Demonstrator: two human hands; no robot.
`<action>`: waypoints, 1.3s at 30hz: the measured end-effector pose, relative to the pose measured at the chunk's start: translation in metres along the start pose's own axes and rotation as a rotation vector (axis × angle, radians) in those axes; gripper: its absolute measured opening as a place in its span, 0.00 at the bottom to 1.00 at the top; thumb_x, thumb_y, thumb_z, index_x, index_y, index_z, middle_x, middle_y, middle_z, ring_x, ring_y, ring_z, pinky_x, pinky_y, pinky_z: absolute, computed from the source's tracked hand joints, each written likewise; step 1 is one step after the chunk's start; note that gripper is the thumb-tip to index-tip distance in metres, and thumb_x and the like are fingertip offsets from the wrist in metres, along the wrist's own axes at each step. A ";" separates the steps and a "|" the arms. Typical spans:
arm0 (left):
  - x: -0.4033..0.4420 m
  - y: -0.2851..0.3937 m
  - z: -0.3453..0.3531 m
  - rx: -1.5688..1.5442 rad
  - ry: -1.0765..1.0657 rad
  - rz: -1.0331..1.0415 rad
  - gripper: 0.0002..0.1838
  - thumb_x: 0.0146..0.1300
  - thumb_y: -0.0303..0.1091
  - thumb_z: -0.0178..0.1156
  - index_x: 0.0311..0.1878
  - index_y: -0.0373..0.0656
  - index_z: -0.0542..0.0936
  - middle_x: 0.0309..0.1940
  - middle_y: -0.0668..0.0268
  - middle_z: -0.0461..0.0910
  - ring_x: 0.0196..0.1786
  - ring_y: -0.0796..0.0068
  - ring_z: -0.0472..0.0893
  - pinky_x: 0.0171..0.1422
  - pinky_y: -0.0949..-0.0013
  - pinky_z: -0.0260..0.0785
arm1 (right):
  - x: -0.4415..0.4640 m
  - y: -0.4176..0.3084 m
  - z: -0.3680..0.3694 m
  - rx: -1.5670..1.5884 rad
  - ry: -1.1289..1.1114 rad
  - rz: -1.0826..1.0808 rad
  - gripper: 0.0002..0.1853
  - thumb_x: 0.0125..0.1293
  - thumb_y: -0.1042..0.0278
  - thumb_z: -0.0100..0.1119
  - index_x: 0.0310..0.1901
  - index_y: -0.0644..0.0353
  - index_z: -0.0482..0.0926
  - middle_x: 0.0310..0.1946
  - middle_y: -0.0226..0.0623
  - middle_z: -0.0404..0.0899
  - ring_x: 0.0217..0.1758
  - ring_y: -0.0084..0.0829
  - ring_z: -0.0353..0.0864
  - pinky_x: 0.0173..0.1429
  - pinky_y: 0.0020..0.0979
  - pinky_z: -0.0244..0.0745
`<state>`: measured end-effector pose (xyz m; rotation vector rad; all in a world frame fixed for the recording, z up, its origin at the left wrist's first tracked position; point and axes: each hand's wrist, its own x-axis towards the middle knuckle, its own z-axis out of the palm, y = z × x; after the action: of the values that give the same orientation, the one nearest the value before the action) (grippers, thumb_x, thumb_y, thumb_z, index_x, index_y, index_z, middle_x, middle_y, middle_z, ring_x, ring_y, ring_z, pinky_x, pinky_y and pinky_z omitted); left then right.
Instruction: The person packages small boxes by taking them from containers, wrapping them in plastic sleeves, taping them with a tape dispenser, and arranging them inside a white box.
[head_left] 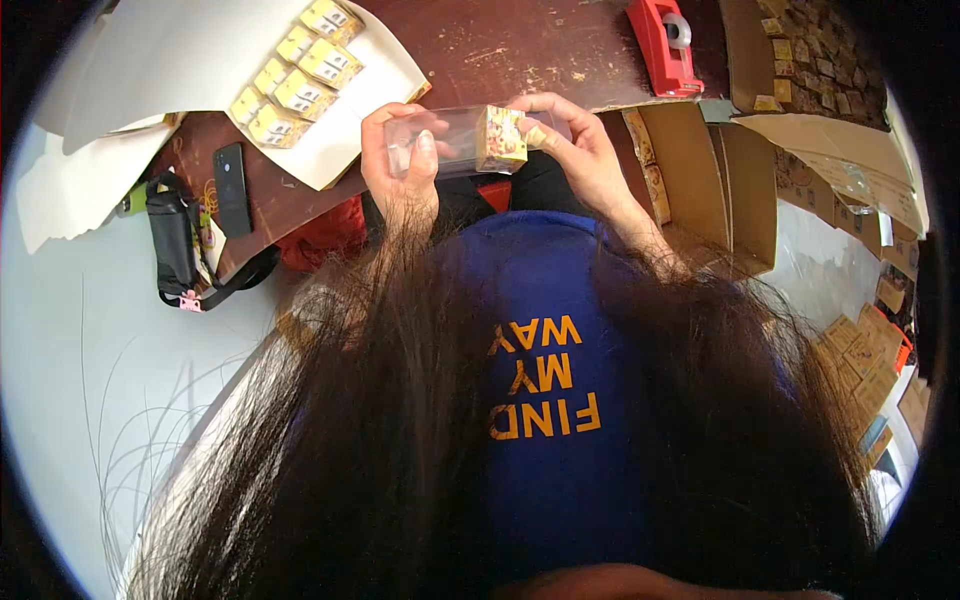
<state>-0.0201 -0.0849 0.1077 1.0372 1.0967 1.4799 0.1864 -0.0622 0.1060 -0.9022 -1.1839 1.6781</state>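
A clear plastic box (455,140) is held level above the front edge of the dark red table. My left hand (402,165) grips its left end, with the thumb on the front face. A small yellow patterned box (502,139) sits at the right part of the clear plastic. My right hand (572,145) has its thumb pressed on this small box and its fingers behind the plastic. Whether the small box is fully inside the clear box, I cannot tell.
Several small yellow boxes (303,90) stand on white card at the upper left. A red tape dispenser (668,50) is at the upper right, above open cardboard boxes (685,165). A phone (232,190) and a black bag (175,240) are at the left.
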 end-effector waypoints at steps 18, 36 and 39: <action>0.016 -0.017 0.005 -0.170 -0.019 -0.129 0.23 0.74 0.44 0.36 0.62 0.38 0.67 0.59 0.52 0.73 0.59 0.62 0.75 0.67 0.58 0.64 | 0.003 -0.016 -0.004 -0.182 -0.340 -0.144 0.22 0.66 0.76 0.63 0.62 0.61 0.80 0.66 0.39 0.76 0.65 0.33 0.77 0.72 0.31 0.69; 0.109 -0.081 0.031 0.000 -0.647 -0.294 0.38 0.55 0.22 0.69 0.70 0.41 0.65 0.65 0.57 0.74 0.59 0.64 0.78 0.63 0.67 0.71 | 0.144 -0.105 -0.083 -0.767 -0.693 -0.549 0.12 0.57 0.78 0.67 0.44 0.62 0.87 0.41 0.33 0.87 0.38 0.32 0.82 0.46 0.32 0.78; 0.125 -0.116 0.041 0.268 -0.457 -0.012 0.38 0.51 0.21 0.72 0.67 0.41 0.67 0.63 0.57 0.76 0.58 0.64 0.79 0.62 0.66 0.72 | 0.202 -0.132 -0.131 -0.995 -0.171 -0.182 0.12 0.61 0.71 0.64 0.47 0.62 0.85 0.41 0.36 0.87 0.39 0.34 0.84 0.48 0.33 0.79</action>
<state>0.0252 0.0560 0.0138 1.4667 0.9775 1.0276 0.2636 0.1907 0.1795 -1.1743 -2.2120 0.9727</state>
